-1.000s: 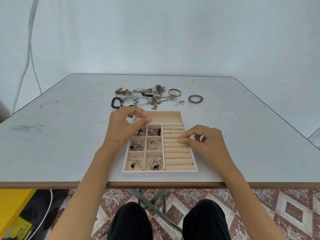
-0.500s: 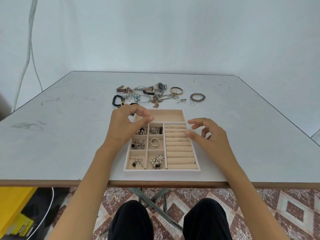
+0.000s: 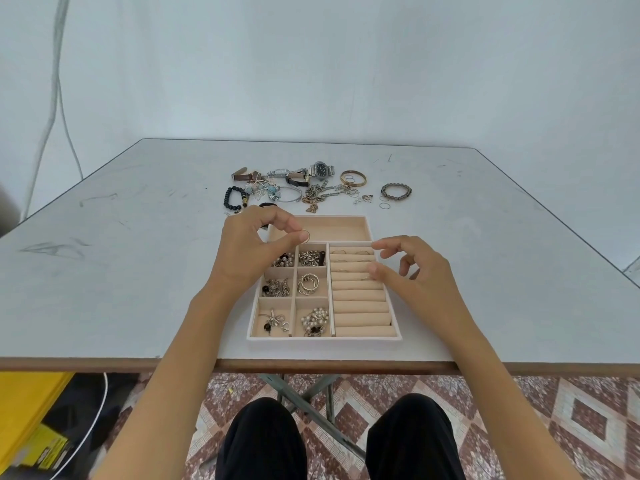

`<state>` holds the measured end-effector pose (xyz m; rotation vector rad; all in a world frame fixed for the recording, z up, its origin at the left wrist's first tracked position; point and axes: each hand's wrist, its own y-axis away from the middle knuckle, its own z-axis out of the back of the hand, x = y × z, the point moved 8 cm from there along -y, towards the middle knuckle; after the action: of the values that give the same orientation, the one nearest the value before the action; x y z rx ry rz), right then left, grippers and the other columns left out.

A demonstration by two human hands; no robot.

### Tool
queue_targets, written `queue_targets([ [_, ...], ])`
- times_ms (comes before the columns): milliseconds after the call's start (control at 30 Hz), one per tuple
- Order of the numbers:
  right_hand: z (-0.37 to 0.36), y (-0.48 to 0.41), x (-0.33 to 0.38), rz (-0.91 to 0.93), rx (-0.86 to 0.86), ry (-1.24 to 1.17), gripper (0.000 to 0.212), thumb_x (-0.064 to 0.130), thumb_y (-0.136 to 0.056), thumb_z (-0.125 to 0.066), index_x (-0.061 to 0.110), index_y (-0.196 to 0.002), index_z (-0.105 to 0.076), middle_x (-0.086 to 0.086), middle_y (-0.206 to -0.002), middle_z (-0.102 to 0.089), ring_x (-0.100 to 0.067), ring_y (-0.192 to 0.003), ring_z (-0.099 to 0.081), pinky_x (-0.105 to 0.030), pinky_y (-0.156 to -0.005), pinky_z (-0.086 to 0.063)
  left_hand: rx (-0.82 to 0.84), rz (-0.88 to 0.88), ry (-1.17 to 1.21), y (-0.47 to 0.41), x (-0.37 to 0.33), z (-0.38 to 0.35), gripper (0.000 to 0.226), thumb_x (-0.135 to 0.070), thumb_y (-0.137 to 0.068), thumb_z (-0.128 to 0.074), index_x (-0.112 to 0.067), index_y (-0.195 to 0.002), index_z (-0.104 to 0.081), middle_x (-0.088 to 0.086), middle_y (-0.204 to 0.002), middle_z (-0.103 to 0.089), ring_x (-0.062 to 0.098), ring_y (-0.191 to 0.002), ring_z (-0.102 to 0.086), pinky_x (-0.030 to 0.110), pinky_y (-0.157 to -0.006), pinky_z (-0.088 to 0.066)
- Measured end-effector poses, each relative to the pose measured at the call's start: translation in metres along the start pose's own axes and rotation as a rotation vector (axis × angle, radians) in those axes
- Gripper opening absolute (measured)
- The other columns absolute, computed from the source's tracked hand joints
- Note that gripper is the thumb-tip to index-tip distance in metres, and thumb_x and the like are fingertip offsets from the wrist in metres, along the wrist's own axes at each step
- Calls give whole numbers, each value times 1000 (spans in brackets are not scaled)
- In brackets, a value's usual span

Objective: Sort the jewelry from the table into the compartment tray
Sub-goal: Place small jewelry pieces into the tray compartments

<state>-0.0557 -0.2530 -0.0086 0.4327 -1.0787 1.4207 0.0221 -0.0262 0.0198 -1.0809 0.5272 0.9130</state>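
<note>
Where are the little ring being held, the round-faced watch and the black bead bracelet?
ring [image 3: 309,236], head view, right edge of hoop
watch [image 3: 321,169], head view, dark dial
black bead bracelet [image 3: 227,199], head view, left beads

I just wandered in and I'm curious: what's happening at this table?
A person is sorting jewelry into a beige compartment tray. The left hand pinches a small ring between thumb and forefinger above the tray's far end. The right hand, fingers loosely curled and holding nothing, is over the ring rolls, where a few rings already sit. Watches, bracelets and chains lie unsorted on the table beyond the tray.
</note>
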Motion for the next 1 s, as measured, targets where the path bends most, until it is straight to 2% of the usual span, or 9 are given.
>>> queue_targets([
  [167,-1,0,-1,-16,7,-2,27,28,-78,-76,32,-103,-66,8,-98,-62,-17,-74,-50,-21,-67,-42,5,4,-3,0,1,0,11,-27,-73,-81,-28,-73,-70,-22,-74,-66,3,-87,-59,15,-85,-41],
  [300,-1,0,-2,-5,6,15,25,29,-80,-75,34,-103,-66,9,-99,-61,-14,-76,-51,-20,-67,-42,15,4,18,0,0,-1,10,-28,-74,-80,-29,-77,-70,-17,-77,-68,1,-87,-59,9,-85,-39],
  [400,4,0,-2,26,-32,70,19,32,-88,-65,34,-106,-65,11,-109,-58,-9,-95,-54,-18,-76,-40,16,6,29,0,-1,-1,11,-28,-73,-80,-31,-78,-71,-16,-82,-68,4,-91,-60,16,-89,-40],
  [467,13,0,-3,42,-83,187,22,28,-94,-57,30,-114,-63,10,-124,-55,-9,-116,-50,-27,-94,-41,28,8,35,0,-1,-2,12,-27,-73,-80,-33,-78,-71,-17,-84,-67,5,-92,-60,18,-90,-40],
  [567,16,5,-12,-20,7,475,41,34,-100,-42,28,-140,-46,8,-154,-29,-10,-144,-20,-40,-116,-17,48,9,38,1,-3,-5,13,-26,-72,-80,-34,-77,-71,-13,-82,-68,5,-92,-59,14,-90,-38],
  [667,3,16,-34,-149,263,713,55,46,-101,-22,30,-153,-12,8,-161,1,-9,-148,6,-42,-119,3,65,10,56,1,-4,-7,13,-26,-73,-79,-34,-78,-71,-9,-84,-69,8,-94,-60,15,-92,-37],
  [767,-3,18,-41,-178,344,813,57,47,-101,-12,29,-153,0,5,-161,7,-12,-148,8,-44,-118,6,79,20,88,2,-5,-9,11,-27,-72,-80,-32,-78,-72,-8,-87,-68,8,-96,-58,7,-91,-35],
  [900,-3,17,-42,-174,345,840,58,48,-100,-10,29,-153,3,4,-161,9,-13,-148,10,-44,-119,6,109,19,127,3,-12,-15,10,-28,-69,-80,-28,-76,-73,-12,-80,-68,15,-93,-59,2,-81,-38],
  [1000,-3,16,-43,-170,334,832,58,49,-100,-11,28,-153,1,4,-161,7,-13,-148,8,-44,-119,5,201,-13,108,6,-24,-27,8,-26,-71,-81,-27,-76,-75,-8,-78,-70,14,-92,-60,19,-80,-52],
])
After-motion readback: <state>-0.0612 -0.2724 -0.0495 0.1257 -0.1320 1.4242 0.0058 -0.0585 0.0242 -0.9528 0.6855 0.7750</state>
